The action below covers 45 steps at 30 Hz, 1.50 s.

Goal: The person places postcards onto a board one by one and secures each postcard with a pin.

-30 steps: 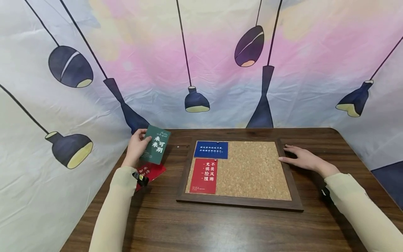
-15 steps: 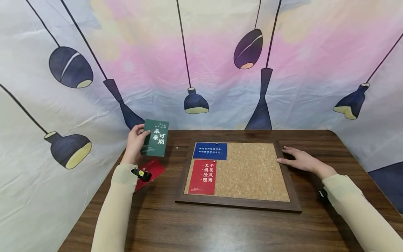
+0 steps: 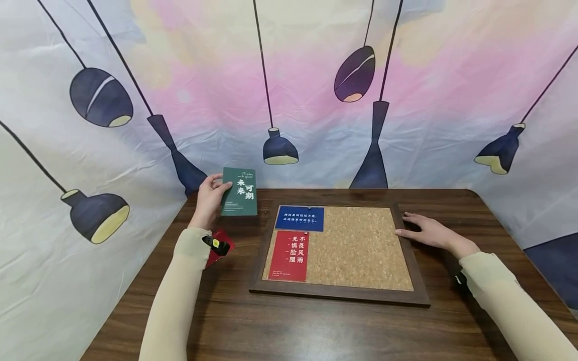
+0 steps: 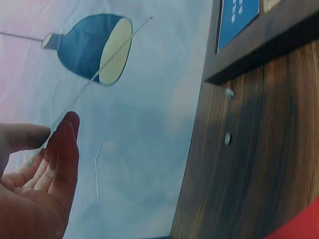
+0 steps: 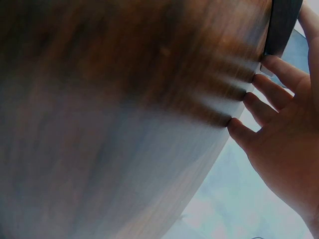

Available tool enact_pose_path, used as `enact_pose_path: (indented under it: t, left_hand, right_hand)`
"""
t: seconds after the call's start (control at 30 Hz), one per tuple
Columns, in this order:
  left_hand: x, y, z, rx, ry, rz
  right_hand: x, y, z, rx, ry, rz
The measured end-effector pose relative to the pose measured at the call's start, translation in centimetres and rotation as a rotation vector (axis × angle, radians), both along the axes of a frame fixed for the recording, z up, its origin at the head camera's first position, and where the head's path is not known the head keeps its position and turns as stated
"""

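Observation:
My left hand pinches a green card with white writing by its left edge, between thumb and fingers, raised above the table left of the corkboard. Edge-on in the left wrist view, the card looks like a thin line. My right hand lies with extended fingers at the right side of the corkboard's dark wooden frame. Fingertips of that hand touch the table in the right wrist view. A blue card and a red card sit on the left part of the cork, each with a small pin at its top.
Another red card lies on the table, partly hidden by the left wrist. Two small pins are on the brown wooden table beside the frame's left side. A cloth with printed lamps hangs behind the table.
My left hand has raised the green card, turned it more upright and carried it to the right. The right hand stays at the frame's right side.

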<state>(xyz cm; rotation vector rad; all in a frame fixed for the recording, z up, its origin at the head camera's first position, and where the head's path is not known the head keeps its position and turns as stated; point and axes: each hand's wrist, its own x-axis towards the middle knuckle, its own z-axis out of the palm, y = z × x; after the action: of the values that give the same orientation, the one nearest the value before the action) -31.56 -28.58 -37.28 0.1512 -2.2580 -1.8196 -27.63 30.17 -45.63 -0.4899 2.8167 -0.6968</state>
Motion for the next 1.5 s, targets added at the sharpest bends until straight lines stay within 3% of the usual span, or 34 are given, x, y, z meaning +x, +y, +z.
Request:
enact_pose_path:
  t: [0.4,0.97,1.5]
  left_hand:
    - [-1.2,3.7,0.3,-0.039,-0.009,-0.082]
    - [-1.2,6.7,0.0,-0.006,-0.026,-0.161]
    - [-2.1,10.6,-0.4,-0.003,-0.043,-0.227]
  right_hand:
    - [0.0,0.1,-0.1,-0.008,0.012,-0.004]
    - [0.2,0.0,-0.4,-0.003,0.035,0.012]
    - [0.1,0.2,-0.7,-0.003,0.042,0.004]
